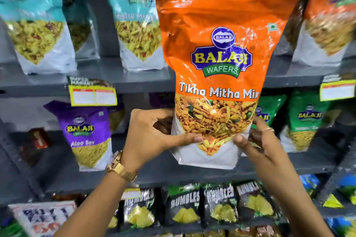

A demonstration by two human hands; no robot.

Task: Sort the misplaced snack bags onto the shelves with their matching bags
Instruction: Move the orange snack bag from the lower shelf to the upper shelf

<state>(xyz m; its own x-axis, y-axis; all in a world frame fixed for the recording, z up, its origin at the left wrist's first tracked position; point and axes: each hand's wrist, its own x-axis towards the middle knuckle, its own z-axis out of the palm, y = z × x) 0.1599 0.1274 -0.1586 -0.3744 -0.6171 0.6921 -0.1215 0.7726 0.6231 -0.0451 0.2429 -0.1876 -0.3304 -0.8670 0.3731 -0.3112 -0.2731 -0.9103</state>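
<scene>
An orange Balaji Tikha Mitha Mix bag (pixel 217 48) is held upright in front of the grey shelves, filling the middle of the view. My left hand (pixel 148 136) grips its lower left edge, thumb on the front. My right hand (pixel 256 144) grips the lower right edge, thumb on the front, a ring on one finger. Another orange bag (pixel 331 11) stands on the top shelf at the far right. Teal bags (pixel 36 19) (pixel 134 17) stand on the same top shelf to the left.
A purple Aloo Sev bag (pixel 86 132) stands on the middle shelf at left, green bags (pixel 304 119) at right. Black Humbles bags (pixel 183 206) fill the lower shelf. Yellow price tags (pixel 92 95) (pixel 337 89) hang on the grey shelf edge (pixel 144 82).
</scene>
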